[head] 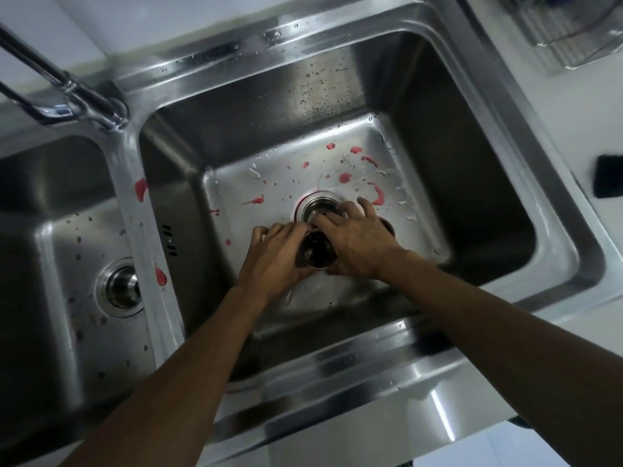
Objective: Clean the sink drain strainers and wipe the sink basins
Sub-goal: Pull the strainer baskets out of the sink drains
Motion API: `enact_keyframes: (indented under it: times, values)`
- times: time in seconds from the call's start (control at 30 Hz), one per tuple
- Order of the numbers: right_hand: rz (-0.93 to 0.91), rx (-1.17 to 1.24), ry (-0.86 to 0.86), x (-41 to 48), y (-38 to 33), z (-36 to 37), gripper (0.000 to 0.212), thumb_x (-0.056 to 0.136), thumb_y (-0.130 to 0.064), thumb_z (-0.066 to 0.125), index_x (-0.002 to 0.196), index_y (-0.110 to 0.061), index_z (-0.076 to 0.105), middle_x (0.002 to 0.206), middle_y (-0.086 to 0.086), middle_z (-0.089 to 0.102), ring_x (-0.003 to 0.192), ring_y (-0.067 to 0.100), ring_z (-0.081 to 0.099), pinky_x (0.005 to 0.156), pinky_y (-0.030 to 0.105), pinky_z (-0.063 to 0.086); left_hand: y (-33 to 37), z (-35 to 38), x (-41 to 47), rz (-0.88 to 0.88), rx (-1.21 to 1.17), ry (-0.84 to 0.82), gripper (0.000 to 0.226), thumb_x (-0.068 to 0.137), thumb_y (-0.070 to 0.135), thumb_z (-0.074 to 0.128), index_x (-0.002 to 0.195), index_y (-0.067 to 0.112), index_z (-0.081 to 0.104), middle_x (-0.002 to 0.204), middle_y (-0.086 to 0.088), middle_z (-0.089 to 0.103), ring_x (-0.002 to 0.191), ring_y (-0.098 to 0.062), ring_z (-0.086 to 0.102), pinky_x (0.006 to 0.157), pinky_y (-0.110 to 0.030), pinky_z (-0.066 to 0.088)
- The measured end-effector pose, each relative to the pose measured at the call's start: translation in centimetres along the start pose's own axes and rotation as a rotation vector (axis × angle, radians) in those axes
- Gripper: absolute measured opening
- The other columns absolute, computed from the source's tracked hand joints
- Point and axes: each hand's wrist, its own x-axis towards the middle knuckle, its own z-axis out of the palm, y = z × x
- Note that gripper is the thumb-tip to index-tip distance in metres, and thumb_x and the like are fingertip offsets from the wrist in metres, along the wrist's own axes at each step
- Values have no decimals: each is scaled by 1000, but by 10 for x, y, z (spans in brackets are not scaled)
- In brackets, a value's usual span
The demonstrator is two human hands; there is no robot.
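Both of my hands are down in the right sink basin point(438, 156), just in front of its open drain hole point(318, 207). Between them is a round metal drain strainer point(315, 252), lifted out of the drain and tipped toward me. My left hand point(274, 257) grips its left side and my right hand point(354, 244) grips its right side, fingers reaching over toward the drain rim. Pink stains point(345, 177) and water drops spot the basin floor. The left basin point(60, 210) has its own strainer point(121, 286) seated in the drain, with dark specks around it.
A chrome faucet point(67, 89) rises at the back left above the divider point(148, 237), which carries pink smears. A wire dish rack point(573, 28) stands on the counter at the top right. A black object point(608, 176) lies at the right edge.
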Motion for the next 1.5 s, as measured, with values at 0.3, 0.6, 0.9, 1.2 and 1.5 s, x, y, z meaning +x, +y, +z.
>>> enact_keyframes:
  times: [0.3,0.6,0.9,1.2,1.5]
  values:
    - [-13,-33,24,2,-6,1,97,76,-61,75,151,-22,27,150,8,48,140,38,41,118,62,21,-7,-4,-1,40,18,33,66,81,58,81,133,26,54,136,4,64,126,-19,56,106,-37,27]
    - [-19,-42,25,5,-7,7,100,77,-64,74,152,-21,25,153,9,46,142,38,39,119,62,22,-10,-1,-2,39,37,42,66,84,56,80,135,25,53,137,3,64,127,-20,57,106,-35,26]
    - [-23,-57,27,6,-8,10,98,76,-64,73,151,-22,26,149,11,48,138,39,43,117,63,26,-11,4,-4,36,34,47,70,81,58,81,135,27,51,137,4,63,126,-19,57,106,-36,27]
    - [-28,-50,5,6,-10,8,98,79,-68,68,152,-21,24,150,11,46,139,40,42,118,62,25,-13,7,-4,23,27,28,73,79,62,80,137,28,50,140,4,61,127,-19,55,108,-37,25]
    - [-36,-65,-11,6,-11,7,99,78,-68,69,152,-22,22,151,12,44,139,40,41,117,62,27,-11,5,-6,12,13,2,76,77,65,80,137,29,50,140,5,59,127,-18,54,108,-36,26]
